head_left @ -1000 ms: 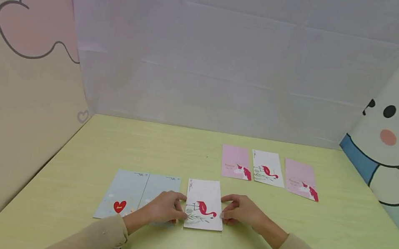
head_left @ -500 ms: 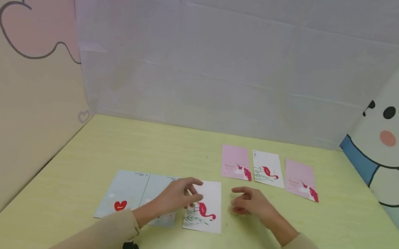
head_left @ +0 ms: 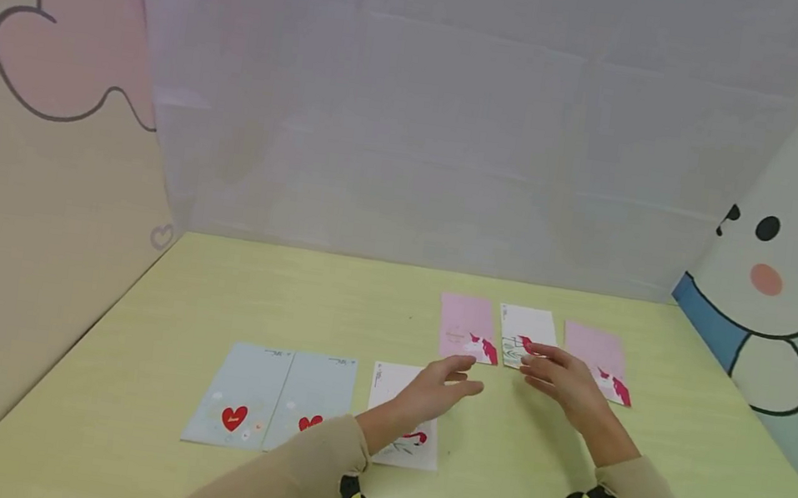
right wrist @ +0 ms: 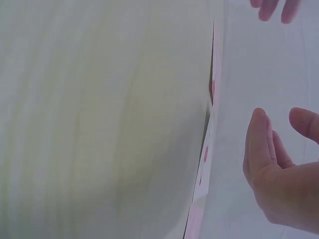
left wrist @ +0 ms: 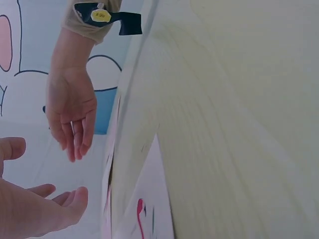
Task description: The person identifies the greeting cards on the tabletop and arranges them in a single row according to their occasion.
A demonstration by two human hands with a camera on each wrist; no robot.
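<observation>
My left hand [head_left: 435, 388] hovers over the table, its fingers loosely extended toward the back row and holding nothing. Below its wrist lies a white flamingo card [head_left: 397, 379], partly covered by the forearm. Further right, my right hand [head_left: 566, 385] is raised with relaxed fingers, also holding nothing; its fingertips overlap the lower edge of the back white flamingo card [head_left: 527, 323] in the head view. Pink unicorn cards flank that card, one on its left [head_left: 467, 317] and one on its right [head_left: 594, 346]. In the right wrist view the right hand [right wrist: 279, 169] shows thumb and fingers apart.
Two pale blue heart cards [head_left: 253, 381] lie side by side at the front left, the right one partly behind the left sleeve. The yellow table [head_left: 302, 295] ends at a white back sheet [head_left: 414, 133]. Printed panels stand at both sides.
Both hands have let go of the front white flamingo card and moved up and to the right, toward the back row. The front card stays beside the blue cards.
</observation>
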